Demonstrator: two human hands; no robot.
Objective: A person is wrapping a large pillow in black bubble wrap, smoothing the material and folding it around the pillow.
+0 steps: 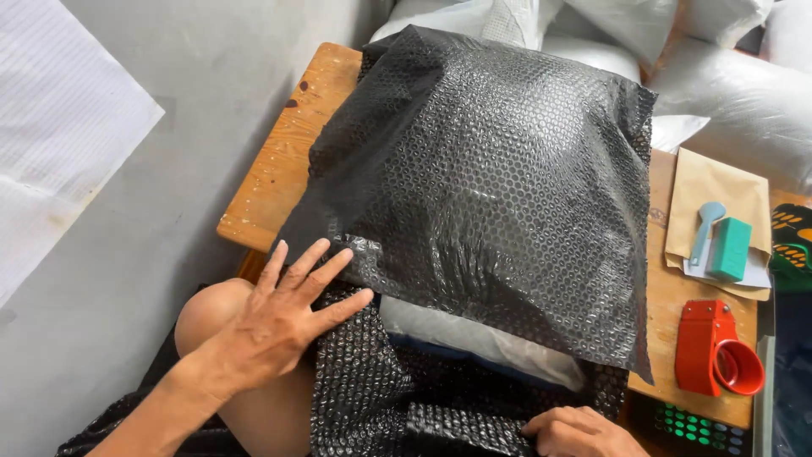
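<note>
A large sheet of black bubble wrap (pixel 491 178) is folded over a bulky item on a wooden table (pixel 279 161). At the near edge a clear-plastic-wrapped package (pixel 474 334) with something dark inside shows under the fold. My left hand (pixel 283 317) lies flat with fingers spread, pressing the wrap's lower left corner. My right hand (pixel 579 432) is at the bottom edge, fingers curled on the lower layer of bubble wrap (pixel 372 398) that hangs toward my lap.
A red tape dispenser (pixel 715 347) sits at the table's right edge. Behind it lie brown paper envelopes (pixel 719 186) with a teal block and a light blue handled tool (pixel 719 241). White stuffed sacks (pixel 736 93) are piled beyond the table. Grey concrete floor (pixel 169 127) is at left.
</note>
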